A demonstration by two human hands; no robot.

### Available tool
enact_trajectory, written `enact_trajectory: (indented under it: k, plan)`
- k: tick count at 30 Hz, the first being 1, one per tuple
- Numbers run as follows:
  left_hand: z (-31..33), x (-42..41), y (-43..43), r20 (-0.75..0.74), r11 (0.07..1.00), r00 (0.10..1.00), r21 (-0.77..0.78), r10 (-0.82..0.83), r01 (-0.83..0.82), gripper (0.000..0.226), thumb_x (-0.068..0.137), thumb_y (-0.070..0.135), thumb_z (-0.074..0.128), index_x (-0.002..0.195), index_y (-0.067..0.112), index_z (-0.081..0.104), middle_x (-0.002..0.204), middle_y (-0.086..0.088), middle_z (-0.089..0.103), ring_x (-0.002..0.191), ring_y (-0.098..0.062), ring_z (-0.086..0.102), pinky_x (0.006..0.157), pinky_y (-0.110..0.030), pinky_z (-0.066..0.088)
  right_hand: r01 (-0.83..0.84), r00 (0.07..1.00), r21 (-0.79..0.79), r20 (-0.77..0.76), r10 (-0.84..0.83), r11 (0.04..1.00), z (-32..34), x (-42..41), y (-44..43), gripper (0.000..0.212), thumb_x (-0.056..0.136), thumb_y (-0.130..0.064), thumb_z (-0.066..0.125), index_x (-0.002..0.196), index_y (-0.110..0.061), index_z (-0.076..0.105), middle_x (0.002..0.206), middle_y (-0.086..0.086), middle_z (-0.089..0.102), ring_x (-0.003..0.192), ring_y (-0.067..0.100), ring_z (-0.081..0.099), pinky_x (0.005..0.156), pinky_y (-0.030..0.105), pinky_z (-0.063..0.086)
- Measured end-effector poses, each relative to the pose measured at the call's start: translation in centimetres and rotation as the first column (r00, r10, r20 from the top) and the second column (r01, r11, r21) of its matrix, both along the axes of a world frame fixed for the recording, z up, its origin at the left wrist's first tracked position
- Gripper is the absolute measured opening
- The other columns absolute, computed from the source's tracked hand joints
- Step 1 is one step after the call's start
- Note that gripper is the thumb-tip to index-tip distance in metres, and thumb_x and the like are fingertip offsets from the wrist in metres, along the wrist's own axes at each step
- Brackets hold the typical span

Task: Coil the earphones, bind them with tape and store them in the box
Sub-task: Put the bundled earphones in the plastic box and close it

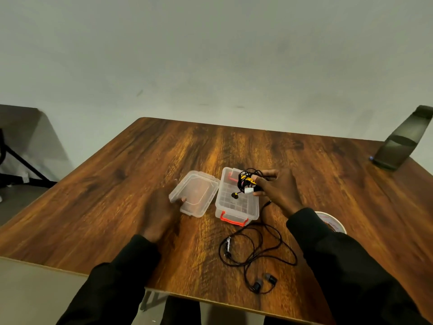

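Note:
My right hand [277, 191] grips a coiled black and yellow earphone bundle [246, 181] bound with white tape, holding it just above the open clear box [236, 202] with orange latches. One earbud dangles over the box's inside. My left hand [161, 212] holds the near edge of the clear lid [194, 193], which lies flat on the table left of the box. A second pair of black earphones [255, 252] lies loose and uncoiled on the table in front of the box, its buds nearest me.
A tape roll [331, 222] sits on the wooden table [117, 195] at the right, partly hidden by my right sleeve. A dark stand [398, 144] leans at the far right corner. A black tripod leg [21, 165] stands on the floor at left.

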State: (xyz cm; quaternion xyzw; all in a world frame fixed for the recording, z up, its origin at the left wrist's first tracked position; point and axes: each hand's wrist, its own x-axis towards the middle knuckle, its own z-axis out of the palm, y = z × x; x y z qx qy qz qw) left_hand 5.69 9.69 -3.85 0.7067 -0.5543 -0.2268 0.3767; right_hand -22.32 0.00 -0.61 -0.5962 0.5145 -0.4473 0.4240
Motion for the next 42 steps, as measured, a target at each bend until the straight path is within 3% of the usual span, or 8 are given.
enact_trajectory:
  k: [5, 11, 14, 20, 26, 32, 37, 42]
  plan:
    - [-0.6, -1.8, -1.6, 0.221, 0.989, 0.966, -0.028, -0.137, 0.147, 0.073, 0.092, 0.046, 0.068, 0.155, 0.036, 0.034, 0.170, 0.000, 0.015, 0.158, -0.025, 0.006, 0.127, -0.057, 0.006, -0.026, 0.988, -0.067, -0.153, 0.016, 0.997, 0.5, -0.3, -0.1, 0.014, 0.092, -0.006, 0.072, 0.102, 0.004, 0.073, 0.106, 0.019, 0.072, 0.075, 0.024, 0.077, 0.059, 0.034, 0.065]
    - [-0.5, -3.9, -2.6, 0.020, 0.823, 0.825, 0.081, -0.565, 0.562, 0.073, 0.098, 0.038, 0.052, 0.161, 0.031, 0.017, 0.167, 0.003, 0.027, 0.153, -0.017, 0.026, 0.127, -0.045, 0.021, -0.032, 0.923, -0.168, -0.384, -0.035, 0.985, 0.8, 0.2, -0.4, 0.014, 0.092, -0.010, 0.073, 0.105, -0.005, 0.077, 0.095, 0.009, 0.077, 0.067, 0.016, 0.076, 0.063, 0.040, 0.065]
    - [-0.6, -5.3, -2.4, -0.042, 0.829, 0.829, 0.013, -0.558, 0.558, 0.065, 0.100, 0.008, 0.043, 0.160, 0.028, 0.027, 0.159, 0.004, 0.043, 0.146, -0.013, 0.042, 0.121, -0.039, 0.034, -0.030, 0.886, -0.190, -0.460, -0.062, 0.981, 0.9, 0.6, -0.4, 0.009, 0.094, -0.012, 0.071, 0.099, -0.008, 0.078, 0.087, 0.005, 0.077, 0.063, 0.013, 0.074, 0.062, 0.037, 0.064]
    - [0.3, -8.0, -2.8, -0.142, 0.914, 0.907, 0.027, -0.396, 0.404, 0.052, 0.107, 0.027, 0.044, 0.157, 0.014, 0.036, 0.154, -0.007, 0.050, 0.136, -0.020, 0.052, 0.116, -0.042, 0.041, 0.011, 0.832, -0.052, -0.554, -0.038, 0.999, 0.3, 2.2, -1.7, 0.013, 0.095, -0.019, 0.068, 0.092, -0.007, 0.072, 0.090, 0.014, 0.076, 0.064, 0.019, 0.075, 0.065, 0.041, 0.065]
    - [0.6, -8.2, -2.3, -0.037, 0.905, 0.905, 0.007, -0.425, 0.425, 0.058, 0.103, 0.024, 0.054, 0.156, 0.009, 0.035, 0.153, -0.007, 0.051, 0.138, -0.022, 0.051, 0.115, -0.038, 0.042, -0.104, 0.404, -0.126, -0.912, -0.074, 0.987, 1.1, 4.3, -0.5, 0.021, 0.096, -0.009, 0.063, 0.116, -0.007, 0.063, 0.116, 0.018, 0.067, 0.106, 0.037, 0.067, 0.085, 0.042, 0.055]
    - [0.8, -8.6, -2.2, -0.071, 0.906, 0.904, 0.007, -0.422, 0.423, 0.056, 0.103, 0.024, 0.055, 0.154, 0.007, 0.039, 0.155, -0.007, 0.048, 0.143, -0.022, 0.046, 0.119, -0.035, 0.037, -0.204, -0.081, -0.125, -0.986, -0.144, 0.971, 0.6, 5.1, 0.7, 0.059, 0.084, -0.050, 0.075, 0.131, -0.018, 0.059, 0.143, 0.014, 0.051, 0.142, 0.039, 0.032, 0.109, 0.051, 0.036]
    - [0.5, -8.8, -2.5, -0.088, 0.908, 0.905, 0.009, -0.417, 0.419, 0.050, 0.104, 0.014, 0.056, 0.151, 0.006, 0.042, 0.147, -0.003, 0.052, 0.129, -0.005, 0.046, 0.102, -0.012, 0.039, -0.244, 0.210, -0.217, -0.963, -0.167, 0.945, 0.4, 3.5, -0.4, 0.034, 0.091, -0.012, 0.073, 0.123, -0.006, 0.063, 0.123, 0.017, 0.065, 0.115, 0.033, 0.061, 0.093, 0.042, 0.055]
    - [0.9, -8.5, -2.3, -0.123, 0.911, 0.905, 0.012, -0.408, 0.413, 0.064, 0.098, 0.032, 0.060, 0.153, 0.004, 0.040, 0.154, -0.009, 0.049, 0.141, -0.021, 0.048, 0.117, -0.045, 0.042, -0.263, 0.364, -0.231, -0.923, -0.125, 0.937, -0.1, 2.0, -1.3, 0.020, 0.091, -0.012, 0.072, 0.111, -0.006, 0.071, 0.111, 0.017, 0.071, 0.099, 0.031, 0.069, 0.084, 0.045, 0.059]
